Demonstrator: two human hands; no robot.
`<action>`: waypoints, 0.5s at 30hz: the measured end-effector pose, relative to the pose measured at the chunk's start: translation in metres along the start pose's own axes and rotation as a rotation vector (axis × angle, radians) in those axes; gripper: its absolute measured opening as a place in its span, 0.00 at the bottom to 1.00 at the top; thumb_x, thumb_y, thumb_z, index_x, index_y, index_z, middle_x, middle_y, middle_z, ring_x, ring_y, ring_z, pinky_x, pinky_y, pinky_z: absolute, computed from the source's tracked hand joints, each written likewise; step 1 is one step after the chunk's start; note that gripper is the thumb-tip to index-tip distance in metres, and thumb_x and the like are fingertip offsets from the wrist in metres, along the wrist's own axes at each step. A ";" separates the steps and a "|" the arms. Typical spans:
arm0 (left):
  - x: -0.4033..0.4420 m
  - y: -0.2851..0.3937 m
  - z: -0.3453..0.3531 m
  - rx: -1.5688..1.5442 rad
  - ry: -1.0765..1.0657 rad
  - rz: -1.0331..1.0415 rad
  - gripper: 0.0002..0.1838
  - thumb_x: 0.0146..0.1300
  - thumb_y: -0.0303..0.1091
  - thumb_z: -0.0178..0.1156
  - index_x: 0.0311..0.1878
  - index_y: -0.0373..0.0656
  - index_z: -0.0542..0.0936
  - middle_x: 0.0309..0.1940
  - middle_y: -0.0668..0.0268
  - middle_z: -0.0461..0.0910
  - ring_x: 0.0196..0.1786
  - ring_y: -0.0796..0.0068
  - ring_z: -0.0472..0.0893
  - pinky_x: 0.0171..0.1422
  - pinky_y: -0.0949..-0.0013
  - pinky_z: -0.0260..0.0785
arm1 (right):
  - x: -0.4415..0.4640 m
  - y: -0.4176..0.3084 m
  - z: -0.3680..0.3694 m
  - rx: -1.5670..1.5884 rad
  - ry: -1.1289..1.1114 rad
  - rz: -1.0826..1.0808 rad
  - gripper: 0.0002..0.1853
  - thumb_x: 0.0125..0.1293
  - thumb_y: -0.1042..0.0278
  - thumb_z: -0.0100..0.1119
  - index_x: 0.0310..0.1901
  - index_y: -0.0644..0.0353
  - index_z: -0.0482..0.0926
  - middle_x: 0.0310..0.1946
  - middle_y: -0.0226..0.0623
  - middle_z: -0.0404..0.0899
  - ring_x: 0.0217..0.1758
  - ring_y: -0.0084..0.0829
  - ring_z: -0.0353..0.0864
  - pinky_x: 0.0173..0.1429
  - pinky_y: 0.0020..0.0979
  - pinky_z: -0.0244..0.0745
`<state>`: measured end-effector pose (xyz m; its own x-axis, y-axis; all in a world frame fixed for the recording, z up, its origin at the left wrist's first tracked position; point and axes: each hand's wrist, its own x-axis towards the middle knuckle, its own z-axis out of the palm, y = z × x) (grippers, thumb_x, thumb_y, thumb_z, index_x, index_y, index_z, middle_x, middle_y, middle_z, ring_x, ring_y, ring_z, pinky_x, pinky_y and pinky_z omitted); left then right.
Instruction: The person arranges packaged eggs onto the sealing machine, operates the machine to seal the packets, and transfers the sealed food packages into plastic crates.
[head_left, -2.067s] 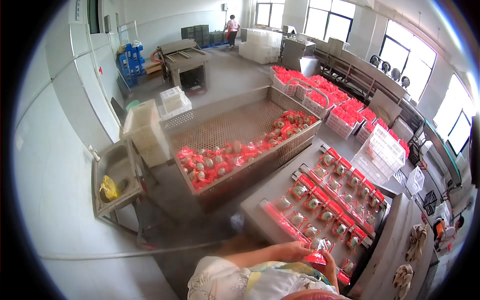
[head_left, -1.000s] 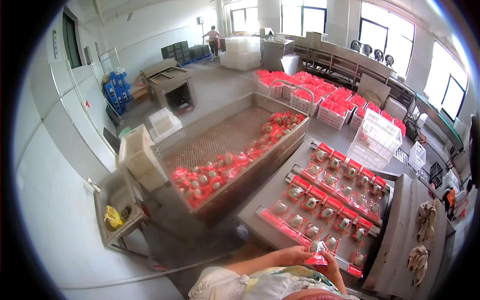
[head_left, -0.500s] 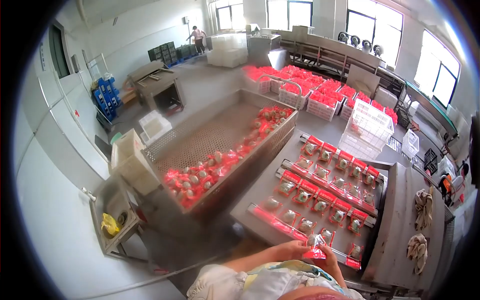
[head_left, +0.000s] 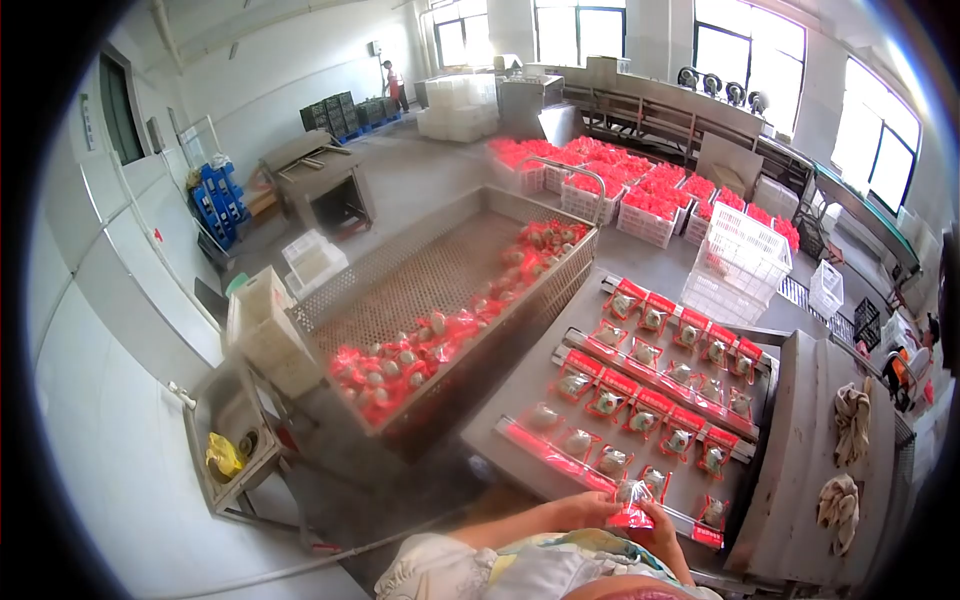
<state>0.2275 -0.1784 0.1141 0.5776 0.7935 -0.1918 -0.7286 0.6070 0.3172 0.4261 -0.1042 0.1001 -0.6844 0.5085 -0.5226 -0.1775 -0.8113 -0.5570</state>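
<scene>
**Red-and-clear packet (head_left: 634, 491) held in front of me**

My left hand (head_left: 590, 511) and right hand (head_left: 659, 537) grip it from either side, by the edge of the counter (head_left: 503, 421), where similar packets (head_left: 607, 402) lie in rows. Beyond, a perforated metal bin (head_left: 395, 285) holds loose packets (head_left: 386, 378); white crates (head_left: 645, 229) heaped with red plastic (head_left: 655, 195) stand farther off.

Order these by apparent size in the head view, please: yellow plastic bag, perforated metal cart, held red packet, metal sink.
1. perforated metal cart
2. metal sink
3. yellow plastic bag and held red packet: too similar to rank
</scene>
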 end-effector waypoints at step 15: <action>-0.115 0.450 0.131 1.224 1.149 1.324 0.51 0.54 0.42 0.68 0.69 0.33 0.44 0.31 0.60 0.81 0.27 0.77 0.78 0.28 0.71 0.70 | 0.000 -0.010 -0.008 0.003 -0.032 -0.205 0.18 0.63 0.66 0.55 0.54 0.62 0.70 0.46 0.39 0.78 0.48 0.33 0.79 0.54 0.38 0.73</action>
<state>-0.1188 -0.0023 0.4008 -0.7107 0.5735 0.4075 0.4056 -0.1393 0.9034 0.4337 -0.0931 0.1003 -0.6558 0.6536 -0.3778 -0.3173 -0.6927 -0.6477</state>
